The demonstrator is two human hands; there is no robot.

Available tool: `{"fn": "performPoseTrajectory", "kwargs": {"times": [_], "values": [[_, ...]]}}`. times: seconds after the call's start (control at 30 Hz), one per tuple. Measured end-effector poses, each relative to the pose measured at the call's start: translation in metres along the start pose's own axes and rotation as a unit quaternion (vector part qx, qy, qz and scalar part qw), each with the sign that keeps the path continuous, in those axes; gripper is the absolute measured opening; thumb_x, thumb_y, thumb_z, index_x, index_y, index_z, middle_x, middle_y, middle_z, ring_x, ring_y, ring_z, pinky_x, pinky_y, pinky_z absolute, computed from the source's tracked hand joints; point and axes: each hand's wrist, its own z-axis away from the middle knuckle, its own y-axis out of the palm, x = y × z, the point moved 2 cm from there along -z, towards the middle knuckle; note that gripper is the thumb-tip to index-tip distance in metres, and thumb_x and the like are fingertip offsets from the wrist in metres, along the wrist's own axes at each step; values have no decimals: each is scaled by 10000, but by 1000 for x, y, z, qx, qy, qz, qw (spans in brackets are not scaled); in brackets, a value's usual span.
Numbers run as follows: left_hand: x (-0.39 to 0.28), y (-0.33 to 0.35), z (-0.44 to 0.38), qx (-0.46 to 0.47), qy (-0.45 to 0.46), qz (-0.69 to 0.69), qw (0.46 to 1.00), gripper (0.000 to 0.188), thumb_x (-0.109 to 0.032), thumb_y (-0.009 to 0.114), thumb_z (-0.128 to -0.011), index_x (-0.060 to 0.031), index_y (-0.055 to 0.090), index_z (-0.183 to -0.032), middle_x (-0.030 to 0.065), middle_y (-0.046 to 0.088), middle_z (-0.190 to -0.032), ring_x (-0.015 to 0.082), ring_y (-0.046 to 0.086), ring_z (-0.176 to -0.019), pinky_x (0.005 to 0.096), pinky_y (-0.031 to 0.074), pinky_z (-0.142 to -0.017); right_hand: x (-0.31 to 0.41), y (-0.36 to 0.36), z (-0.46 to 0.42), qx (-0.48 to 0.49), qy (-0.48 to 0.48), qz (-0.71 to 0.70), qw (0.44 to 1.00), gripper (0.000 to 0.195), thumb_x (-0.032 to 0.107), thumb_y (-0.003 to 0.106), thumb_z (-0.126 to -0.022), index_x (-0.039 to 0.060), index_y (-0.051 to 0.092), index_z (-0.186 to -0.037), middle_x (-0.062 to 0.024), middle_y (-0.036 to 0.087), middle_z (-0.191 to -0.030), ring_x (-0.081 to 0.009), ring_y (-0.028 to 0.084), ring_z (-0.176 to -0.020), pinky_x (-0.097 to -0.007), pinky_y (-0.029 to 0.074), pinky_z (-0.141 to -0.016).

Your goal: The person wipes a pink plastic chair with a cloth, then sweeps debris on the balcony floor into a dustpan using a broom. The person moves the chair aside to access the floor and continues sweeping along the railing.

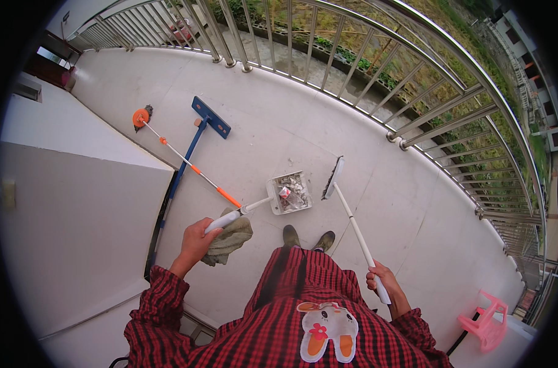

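Note:
My left hand [197, 241] grips the white handle of a long-handled dustpan [273, 208], whose pan rests on the floor and holds grey debris and a clear plastic bottle [293, 198] with a red and white label. My right hand [381, 278] is closed around the handle of a white broom [363, 240]; its head, with dark bristles, stands on the floor to the right of the dustpan. A grey-green cloth [230, 239] lies below my left hand in the picture; whether it touches the hand cannot be told.
An orange and silver mop [182, 158] and a blue flat-headed tool [211, 117] lie left of the dustpan. Metal railing [339, 78] borders the balcony floor. A wall [85, 198] stands at left, and a pink plastic stool [488, 319] at lower right.

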Motion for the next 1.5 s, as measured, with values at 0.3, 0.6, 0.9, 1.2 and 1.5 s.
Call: {"fn": "performPoseTrajectory", "kwargs": {"times": [0.3,0.6,0.9,1.2,1.5], "values": [[19,-48,84,-76,-58,16,995,210,-178,672,-794,5,602,-870,141,580,-752,256,562,-656,338,445,-618,-16,84,-108,-27,115,-57,991,69,113,471,-895,63,431,-871,-41,477,-664,-167,473,-518,-283,404,-451],[-4,-82,150,-188,-164,23,968,231,-158,679,-772,26,612,-895,129,602,-748,227,582,-658,313,454,-623,17,306,-254,36,-1,-120,992,110,20,489,-835,16,460,-729,-86,463,-670,-216,486,-579,-328,448,-538],[-27,-92,152,-329,-277,98,897,199,-143,630,-827,39,612,-906,30,573,-713,88,485,-676,254,421,-634,134,361,-299,125,5,-135,983,104,48,490,-811,76,457,-716,-66,480,-663,-203,508,-613,-328,423,-555],[-96,-89,111,-406,-369,97,830,176,-154,572,-888,22,587,-891,-35,496,-734,59,415,-710,230,368,-640,230,422,-330,173,23,-109,979,79,77,504,-832,62,464,-765,-55,486,-696,-201,508,-632,-322,413,-543],[-139,-85,72,-459,-406,129,779,183,-172,554,-914,9,579,-904,-37,502,-783,53,422,-732,220,366,-665,349,229,-335,208,110,240,942,230,112,482,-908,137,408,-1124,-16,444,-680,-128,432,-534,-254,392,-460]]}}
